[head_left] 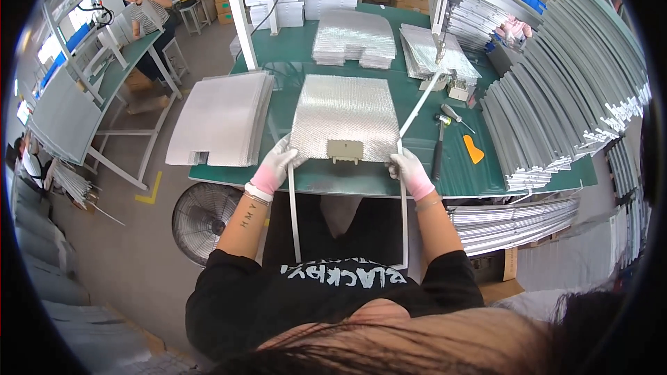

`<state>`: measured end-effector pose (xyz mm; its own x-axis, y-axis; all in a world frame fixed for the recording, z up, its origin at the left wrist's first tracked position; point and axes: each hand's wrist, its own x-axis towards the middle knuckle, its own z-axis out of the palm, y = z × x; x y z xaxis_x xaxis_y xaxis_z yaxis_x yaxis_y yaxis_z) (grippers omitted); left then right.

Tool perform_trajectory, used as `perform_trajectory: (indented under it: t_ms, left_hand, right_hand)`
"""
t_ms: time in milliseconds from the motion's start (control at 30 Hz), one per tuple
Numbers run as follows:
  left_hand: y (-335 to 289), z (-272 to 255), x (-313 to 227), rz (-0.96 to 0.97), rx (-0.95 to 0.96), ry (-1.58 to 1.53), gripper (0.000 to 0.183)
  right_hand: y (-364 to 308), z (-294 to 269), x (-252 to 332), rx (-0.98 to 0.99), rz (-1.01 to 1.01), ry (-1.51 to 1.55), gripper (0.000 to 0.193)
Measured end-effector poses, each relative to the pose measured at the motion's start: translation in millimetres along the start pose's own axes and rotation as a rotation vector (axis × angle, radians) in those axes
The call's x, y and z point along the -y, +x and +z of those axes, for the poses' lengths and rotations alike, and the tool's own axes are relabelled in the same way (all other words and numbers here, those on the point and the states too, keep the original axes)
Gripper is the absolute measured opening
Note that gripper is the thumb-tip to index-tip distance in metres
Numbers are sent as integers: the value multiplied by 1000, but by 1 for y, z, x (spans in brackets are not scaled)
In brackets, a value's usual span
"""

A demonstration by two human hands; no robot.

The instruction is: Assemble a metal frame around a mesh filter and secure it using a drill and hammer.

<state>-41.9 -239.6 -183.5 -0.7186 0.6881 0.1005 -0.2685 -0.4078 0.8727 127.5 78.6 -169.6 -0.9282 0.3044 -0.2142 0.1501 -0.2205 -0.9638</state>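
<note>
A silver mesh filter panel (344,107) lies flat on the green table (278,187) in front of me, with a beige plastic block (345,151) at its near edge. On its left side, my gloved left hand (281,161) is closed round a thin white frame strip (294,215) at the panel's corner. My right hand (411,170), also gloved, grips the matching white strip (404,219) at the right corner. Both strips reach past the table edge toward my body. Another white bar (420,104) slants up from the right hand to the far right.
Left of the panel is a stack of pale sheets (219,118). Toward the right lie a hammer (439,146), a screwdriver (457,118) and an orange piece (474,149). Tall grey panel stacks (556,90) line the right edge. A powered driver (448,7) hangs above. A floor fan (205,222) stands lower left.
</note>
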Motion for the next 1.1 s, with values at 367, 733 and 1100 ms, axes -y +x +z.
perform_trajectory:
  t_ms: [367, 733, 1100]
  left_hand:
    - [-29, 83, -34, 276, -201, 454, 82]
    - [-92, 90, -67, 195, -369, 293, 20]
    - [-48, 88, -154, 871, -336, 920, 29]
  right_hand:
    - [-58, -4, 25, -24, -199, 216, 24]
    - [-118, 29, 63, -79, -468, 14, 34]
    - [-76, 75, 167, -114, -865, -228, 19]
